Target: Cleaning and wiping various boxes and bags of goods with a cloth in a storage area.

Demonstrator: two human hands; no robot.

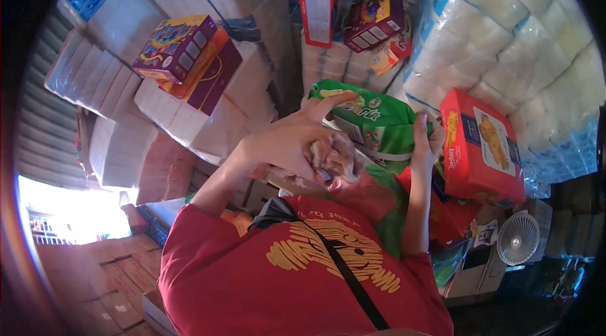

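Note:
In front of my chest is a glossy green packet (385, 118), tilted, with a pale band across its lower part. My right hand (428, 138) grips its right edge, thumb up along the side. Crumpled clear plastic wrap (333, 158) is bunched in the curled fingers of my left hand (291, 140). One finger of that hand stretches over the packet's upper left edge. The packet's underside and some of my left fingers are hidden. More see-through plastic hangs below, over my red shirt.
A red biscuit box (483, 147) stands right of my right hand. Purple boxes (173, 49) rest on white cartons at left; another purple box (377, 14) and a tall red box (317, 8) sit ahead. Plastic-wrapped rolls (505, 33) tower at right, above a small fan (518, 238).

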